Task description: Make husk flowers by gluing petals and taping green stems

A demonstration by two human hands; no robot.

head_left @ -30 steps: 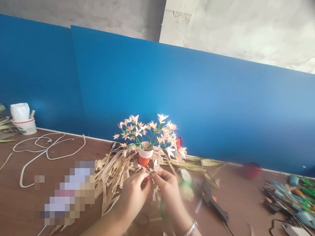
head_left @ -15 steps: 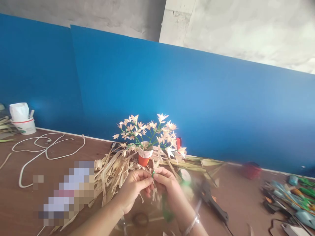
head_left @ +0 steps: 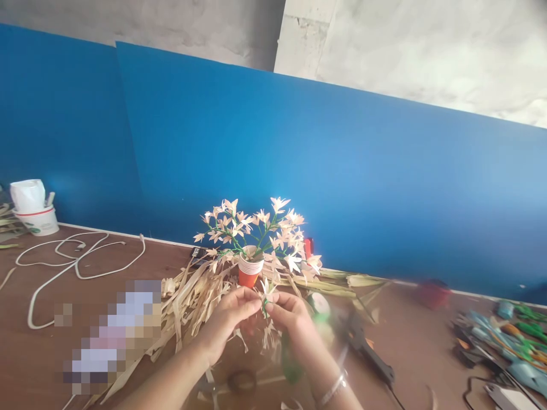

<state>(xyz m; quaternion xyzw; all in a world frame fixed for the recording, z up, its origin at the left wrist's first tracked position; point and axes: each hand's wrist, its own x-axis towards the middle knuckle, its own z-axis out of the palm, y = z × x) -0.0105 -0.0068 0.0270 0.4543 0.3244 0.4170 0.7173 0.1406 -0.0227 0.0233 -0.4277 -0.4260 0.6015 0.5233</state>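
A small pale flower with pointed petals [head_left: 267,287] stands upright between my fingertips, green tape [head_left: 265,306] around its base. My right hand [head_left: 293,313] pinches that base between thumb and forefinger. Just left of it, my left hand [head_left: 228,319] is closed with thumb and fingertips together; what they grip, if anything, is too small to make out. Right behind the hands, an orange and white stack of paper cups [head_left: 250,270] holds green-stemmed branches with many similar flowers [head_left: 282,230].
Dry husk strips [head_left: 199,304] lie left of the cups. To the right are a roll of tape [head_left: 318,303] and a black glue gun [head_left: 370,350]. Beyond sits a pile of coloured tools and cords [head_left: 508,341]. A white cable [head_left: 77,262] loops at left near white tubs [head_left: 36,219].
The pale flower now shows upright above my fingertips. My left fingertips have drawn slightly left, away from the right ones. The view has shifted a little.
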